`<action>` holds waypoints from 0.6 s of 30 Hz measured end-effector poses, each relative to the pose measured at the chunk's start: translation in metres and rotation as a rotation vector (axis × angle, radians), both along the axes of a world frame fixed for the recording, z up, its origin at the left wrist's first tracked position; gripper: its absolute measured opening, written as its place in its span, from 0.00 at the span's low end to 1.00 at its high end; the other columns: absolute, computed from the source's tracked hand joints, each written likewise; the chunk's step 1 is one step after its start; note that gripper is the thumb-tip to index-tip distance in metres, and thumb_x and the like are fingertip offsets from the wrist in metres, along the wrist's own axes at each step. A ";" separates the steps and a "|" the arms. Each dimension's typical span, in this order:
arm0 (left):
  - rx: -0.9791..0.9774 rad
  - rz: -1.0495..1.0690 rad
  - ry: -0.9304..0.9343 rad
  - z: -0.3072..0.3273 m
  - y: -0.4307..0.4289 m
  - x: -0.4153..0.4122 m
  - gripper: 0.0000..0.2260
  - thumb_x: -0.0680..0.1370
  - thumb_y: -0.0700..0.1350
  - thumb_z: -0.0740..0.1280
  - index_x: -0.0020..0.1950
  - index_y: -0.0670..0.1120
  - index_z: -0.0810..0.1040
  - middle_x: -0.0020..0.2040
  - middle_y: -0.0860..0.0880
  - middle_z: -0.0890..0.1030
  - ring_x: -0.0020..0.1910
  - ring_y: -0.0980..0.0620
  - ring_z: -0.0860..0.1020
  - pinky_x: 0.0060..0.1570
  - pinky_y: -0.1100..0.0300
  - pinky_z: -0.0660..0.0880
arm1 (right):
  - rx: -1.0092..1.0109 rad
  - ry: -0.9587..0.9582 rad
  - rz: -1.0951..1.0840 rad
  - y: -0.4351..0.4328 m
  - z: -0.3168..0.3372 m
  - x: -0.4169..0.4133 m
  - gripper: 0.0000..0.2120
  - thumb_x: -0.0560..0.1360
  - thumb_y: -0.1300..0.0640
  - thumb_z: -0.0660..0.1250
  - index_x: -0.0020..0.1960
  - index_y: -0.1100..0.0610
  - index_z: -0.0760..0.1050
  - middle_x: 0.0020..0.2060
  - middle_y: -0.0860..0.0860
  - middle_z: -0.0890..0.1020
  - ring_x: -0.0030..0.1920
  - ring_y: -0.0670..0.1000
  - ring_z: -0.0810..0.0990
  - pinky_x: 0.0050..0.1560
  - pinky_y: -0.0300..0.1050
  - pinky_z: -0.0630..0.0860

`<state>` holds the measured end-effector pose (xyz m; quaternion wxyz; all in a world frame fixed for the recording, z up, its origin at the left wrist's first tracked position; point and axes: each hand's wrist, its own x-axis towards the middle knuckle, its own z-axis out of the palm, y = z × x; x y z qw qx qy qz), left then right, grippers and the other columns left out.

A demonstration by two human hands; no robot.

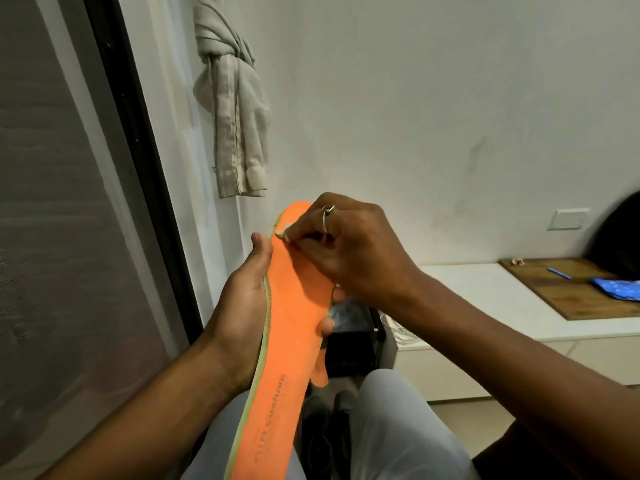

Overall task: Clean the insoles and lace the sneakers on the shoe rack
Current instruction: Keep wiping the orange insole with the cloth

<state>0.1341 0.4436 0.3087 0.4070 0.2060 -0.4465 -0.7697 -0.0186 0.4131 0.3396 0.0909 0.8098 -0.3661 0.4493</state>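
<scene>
at far left, a dark-framed glass door [104, 168] with a knotted grey curtain [232, 109] hanging beside it against a white wall. in the centre foreground, the left hand [239, 306] cradles an orange insole [294, 323] from underneath, its thumb on the left edge and fingertips [327, 325] curling round the right edge. the insole runs upright from the lap of pale trousers [398, 427] to chest height, with a pale green rim and dark lettering near its lower end. the right hand [349, 251], a ring on one finger, pinches a small pale object against the insole's upper left edge; what it is cannot be told. to the right, a low white bench [485, 306] carries a wooden board [571, 289] with a blue pen [558, 273].
</scene>
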 end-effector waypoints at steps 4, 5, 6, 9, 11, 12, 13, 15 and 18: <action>0.043 -0.026 -0.047 -0.002 -0.001 0.004 0.35 0.77 0.72 0.49 0.61 0.50 0.83 0.50 0.35 0.82 0.38 0.40 0.76 0.42 0.51 0.74 | 0.009 -0.046 -0.077 -0.008 0.013 -0.019 0.09 0.71 0.66 0.73 0.47 0.55 0.87 0.42 0.50 0.84 0.39 0.45 0.80 0.41 0.32 0.73; 0.038 -0.028 -0.043 -0.001 0.000 0.004 0.35 0.78 0.72 0.48 0.62 0.50 0.83 0.50 0.35 0.82 0.38 0.41 0.75 0.42 0.51 0.74 | 0.027 -0.013 -0.071 -0.004 0.011 -0.019 0.09 0.71 0.66 0.73 0.47 0.55 0.87 0.42 0.50 0.83 0.39 0.45 0.80 0.41 0.33 0.73; 0.026 -0.026 -0.032 -0.001 0.000 0.003 0.35 0.78 0.72 0.48 0.63 0.50 0.82 0.51 0.35 0.81 0.39 0.41 0.75 0.42 0.51 0.73 | 0.049 0.033 -0.052 0.001 0.008 -0.016 0.09 0.71 0.66 0.73 0.47 0.55 0.87 0.43 0.50 0.83 0.38 0.45 0.80 0.41 0.34 0.74; 0.011 -0.010 0.004 -0.002 0.000 -0.001 0.34 0.79 0.70 0.47 0.63 0.50 0.82 0.52 0.37 0.81 0.42 0.40 0.74 0.41 0.51 0.72 | 0.100 0.103 -0.007 0.012 0.000 -0.014 0.07 0.73 0.63 0.72 0.48 0.56 0.87 0.43 0.51 0.83 0.39 0.47 0.80 0.41 0.39 0.75; 0.030 0.025 -0.020 -0.003 -0.001 -0.002 0.33 0.78 0.71 0.48 0.60 0.52 0.84 0.54 0.38 0.83 0.49 0.37 0.73 0.41 0.50 0.73 | 0.102 0.059 -0.051 0.007 0.004 -0.021 0.07 0.73 0.62 0.72 0.48 0.56 0.87 0.43 0.51 0.83 0.39 0.48 0.81 0.41 0.44 0.78; 0.037 0.033 -0.035 -0.004 -0.001 -0.001 0.33 0.78 0.71 0.49 0.59 0.53 0.85 0.54 0.38 0.83 0.51 0.36 0.72 0.41 0.50 0.73 | 0.104 0.046 -0.075 0.005 0.006 -0.023 0.07 0.73 0.62 0.72 0.48 0.55 0.87 0.43 0.50 0.83 0.40 0.48 0.81 0.41 0.47 0.79; 0.035 0.031 -0.042 -0.004 -0.001 -0.001 0.33 0.78 0.71 0.48 0.59 0.53 0.84 0.54 0.37 0.83 0.52 0.36 0.71 0.42 0.50 0.73 | 0.107 0.051 -0.081 0.005 0.006 -0.024 0.08 0.73 0.63 0.72 0.48 0.55 0.87 0.43 0.50 0.83 0.39 0.49 0.81 0.41 0.50 0.80; 0.011 0.016 -0.035 -0.002 0.000 -0.001 0.34 0.79 0.71 0.47 0.61 0.51 0.83 0.52 0.37 0.81 0.49 0.38 0.70 0.42 0.50 0.73 | 0.121 0.109 -0.041 0.011 0.003 -0.020 0.08 0.72 0.62 0.70 0.47 0.55 0.87 0.42 0.51 0.83 0.39 0.50 0.81 0.41 0.51 0.80; 0.006 0.001 -0.028 -0.002 0.001 0.000 0.35 0.79 0.71 0.46 0.61 0.50 0.83 0.50 0.37 0.79 0.40 0.41 0.74 0.40 0.52 0.73 | 0.128 0.165 -0.010 0.016 0.003 -0.017 0.08 0.72 0.63 0.71 0.47 0.56 0.87 0.41 0.51 0.83 0.38 0.51 0.81 0.40 0.51 0.80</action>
